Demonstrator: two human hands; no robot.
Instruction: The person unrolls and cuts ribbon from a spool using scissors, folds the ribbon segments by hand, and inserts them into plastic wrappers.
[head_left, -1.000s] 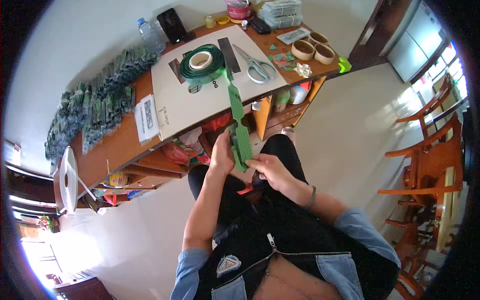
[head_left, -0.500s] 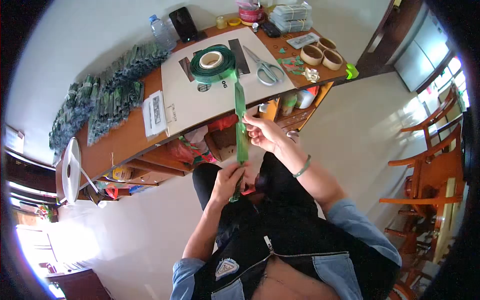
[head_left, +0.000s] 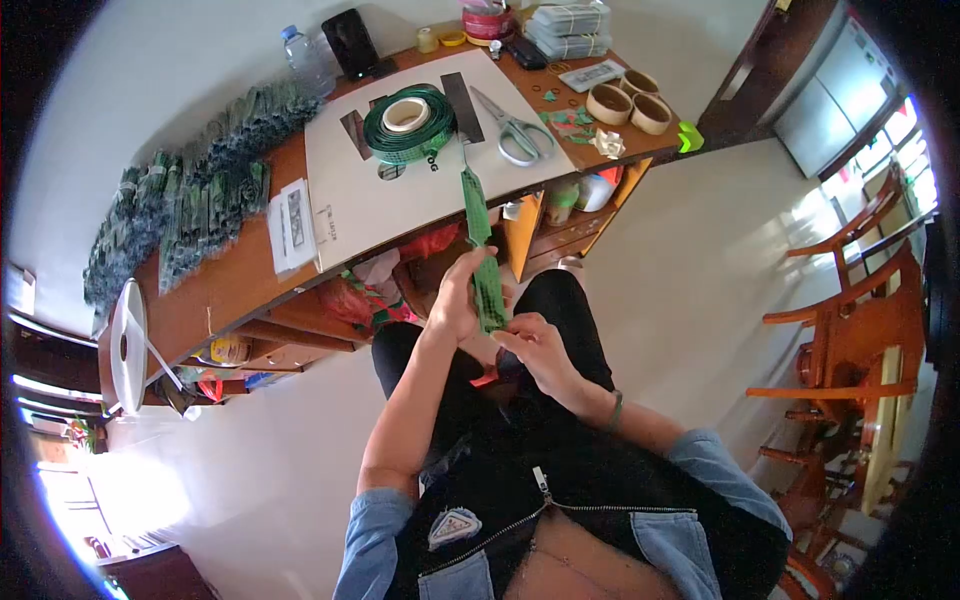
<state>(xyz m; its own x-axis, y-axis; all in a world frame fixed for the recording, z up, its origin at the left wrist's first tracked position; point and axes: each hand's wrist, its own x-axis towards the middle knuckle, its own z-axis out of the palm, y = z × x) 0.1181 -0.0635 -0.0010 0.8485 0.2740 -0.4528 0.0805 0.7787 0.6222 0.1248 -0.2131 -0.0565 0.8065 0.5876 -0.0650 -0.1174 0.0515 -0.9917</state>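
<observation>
A green ribbon (head_left: 478,212) hangs from a roll of green ribbon (head_left: 432,132) over the board's front edge, down to my hands above my lap. My left hand (head_left: 460,302) grips the ribbon midway, thumb across its face and the other fingers behind. At the lower end, my right hand (head_left: 545,355) pinches the ribbon's edge between thumb and fingertips. The ribbon looks folded or layered where it narrows near the board's edge. A pair of scissors (head_left: 522,138) with grey-green handles lies on the board, right of the roll.
A white board (head_left: 345,200) covers the middle of the brown desk (head_left: 225,300). Bundles of green wrapped strips (head_left: 205,215) are piled at left, near a white reel (head_left: 128,345). Cardboard rings (head_left: 652,115) stand at right. Wooden chairs (head_left: 850,300) occupy the right side.
My left hand has moved up the ribbon from its lower end. My right hand has come down from the upper part to the lower end. The view has shifted slightly.
</observation>
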